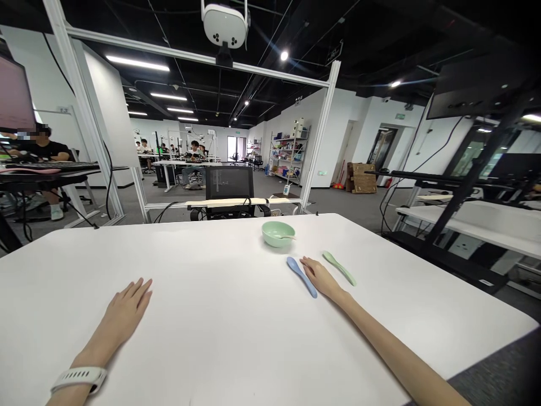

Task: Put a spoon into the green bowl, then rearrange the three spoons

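My left hand (pixel 125 314) lies flat and open on the white table (pixel 177 270), with nothing near it and a white wristband on the wrist below. My right hand (pixel 321 278) rests palm down between two plastic spoons, holding neither. The blue spoon (pixel 301 276) lies just left of its fingers, nearly touching them, and the pale green spoon (pixel 339 268) lies just to the right. Beyond them stands a pale green bowl (pixel 278 233), with a spoon handle (pixel 288 237) resting over its rim.
The white table's far edge runs behind the bowl, with a black office chair (pixel 229 192) beyond it. A white metal frame (pixel 198 59) carrying a headset-like camera (pixel 224 23) stands over the table. Desks, monitors, seated people and shelves fill the room behind.
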The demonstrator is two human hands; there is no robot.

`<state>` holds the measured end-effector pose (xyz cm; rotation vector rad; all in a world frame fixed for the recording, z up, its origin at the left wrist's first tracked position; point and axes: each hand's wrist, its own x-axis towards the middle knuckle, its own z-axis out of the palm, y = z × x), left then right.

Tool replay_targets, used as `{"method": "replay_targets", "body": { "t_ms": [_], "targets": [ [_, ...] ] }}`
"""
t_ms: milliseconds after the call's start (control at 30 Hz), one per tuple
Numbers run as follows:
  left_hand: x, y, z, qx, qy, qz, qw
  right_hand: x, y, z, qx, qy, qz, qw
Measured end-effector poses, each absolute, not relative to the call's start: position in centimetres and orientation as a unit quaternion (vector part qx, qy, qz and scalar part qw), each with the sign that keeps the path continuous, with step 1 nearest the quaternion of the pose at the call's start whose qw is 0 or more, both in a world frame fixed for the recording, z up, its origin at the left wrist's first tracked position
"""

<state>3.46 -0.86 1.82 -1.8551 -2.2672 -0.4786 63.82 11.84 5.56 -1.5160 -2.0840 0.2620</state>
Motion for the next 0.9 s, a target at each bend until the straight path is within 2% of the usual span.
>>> {"method": "replay_targets", "body": {
  "t_ms": [367,567,767,900],
  "targets": [
    [3.7,-0.9,1.8,-0.619,-0.767,-0.152,0.074,64.5,13.1,5.4,-0.571,-0.775,0.082,0.258],
    [3.8,-1.0,1.9,-0.617,-0.77,-0.148,0.061,61.4,16.8,11.3,-0.575,-0.77,-0.027,0.274],
    [4.0,-1.2,2.5,-0.62,-0.769,-0.14,0.065,56.2,20.8,17.0,-0.615,-0.781,-0.068,0.089],
    [4.4,-1.4,3.1,-0.622,-0.771,-0.121,0.066,54.3,22.2,17.6,-0.641,-0.765,-0.052,0.046]
  ]
}}
